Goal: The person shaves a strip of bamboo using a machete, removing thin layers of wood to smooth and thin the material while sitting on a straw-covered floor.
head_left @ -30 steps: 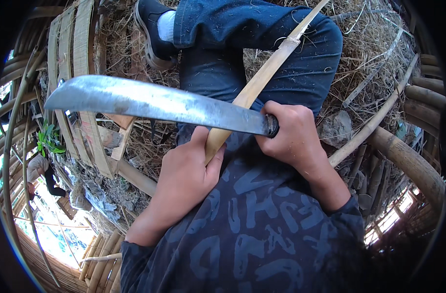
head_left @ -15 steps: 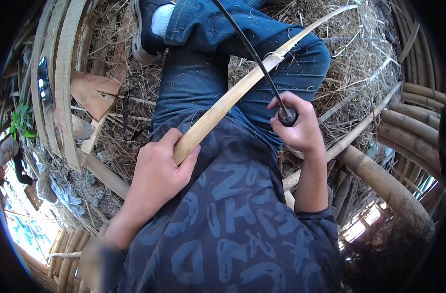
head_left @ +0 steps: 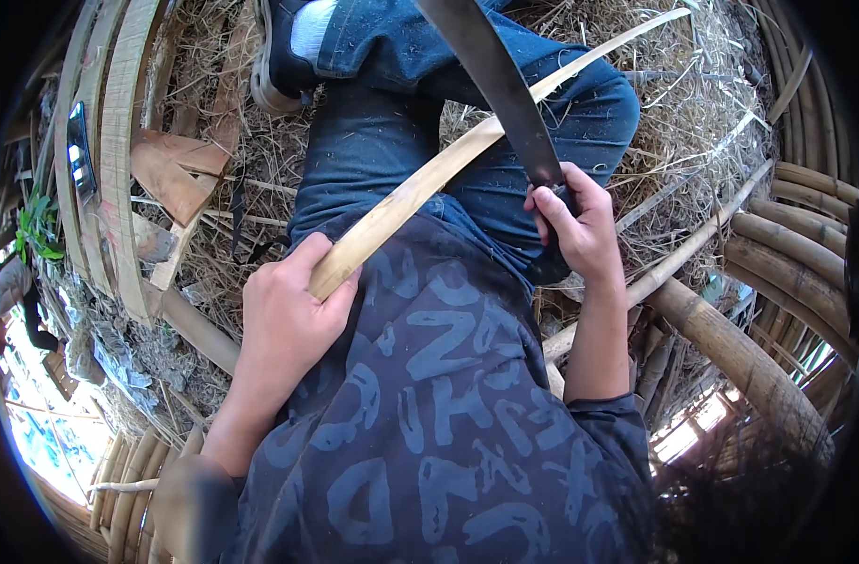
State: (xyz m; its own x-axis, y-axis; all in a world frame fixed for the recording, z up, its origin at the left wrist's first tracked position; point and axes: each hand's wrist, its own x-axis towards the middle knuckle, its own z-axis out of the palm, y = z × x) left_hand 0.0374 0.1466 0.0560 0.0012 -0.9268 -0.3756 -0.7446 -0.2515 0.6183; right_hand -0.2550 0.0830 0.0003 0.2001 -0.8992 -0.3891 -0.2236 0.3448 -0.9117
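Note:
My left hand is closed round the near end of a long, pale bamboo strip. The strip slants up to the right across my lap and over my bent knee, narrowing toward its far end. In my right hand is the dark handle of a machete, partly covered by my fingers. The machete's broad, dark blade points up and to the left, its flat face toward me. It crosses in front of the strip near the knee; whether blade and strip touch, I cannot tell.
Straw and shavings cover the ground. At the left stand upright wooden slats, with a phone against them and brown wood pieces beside. Thick bamboo poles lie at the right. A plant grows far left.
The machete has turned from edge-on to showing its flat side, as my right hand rotated about the handle. My left hand has shifted slightly left and down with the strip.

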